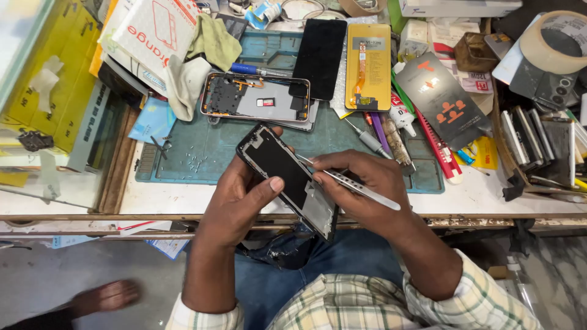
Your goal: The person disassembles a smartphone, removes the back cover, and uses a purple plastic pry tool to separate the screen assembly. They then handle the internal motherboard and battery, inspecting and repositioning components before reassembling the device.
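1. Black and glossy, a phone screen assembly (287, 178) is held tilted over the near edge of the workbench (183, 198), inner side up, so its back faces the person.
2. The left hand (241, 198) cradles the assembly from beneath, fingers wrapped round its edge and thumb pressed on the dark surface, apparently to steady it.
3. The right hand (367, 183) pinches metal tweezers (351, 182) like a pen, fingers closed round the shaft; the tip meets the assembly's upper right edge, suiting fine work there.
4. Just beyond, an opened phone body (257, 98) lies flat on a teal work mat (202, 153), its inner parts exposed.
5. A spare black screen (319, 55) and a yellow-backed screen with a flex cable (369, 67) lie side by side at the mat's far end.
6. Small screws (192, 164) lie scattered on the mat, near the left hand.
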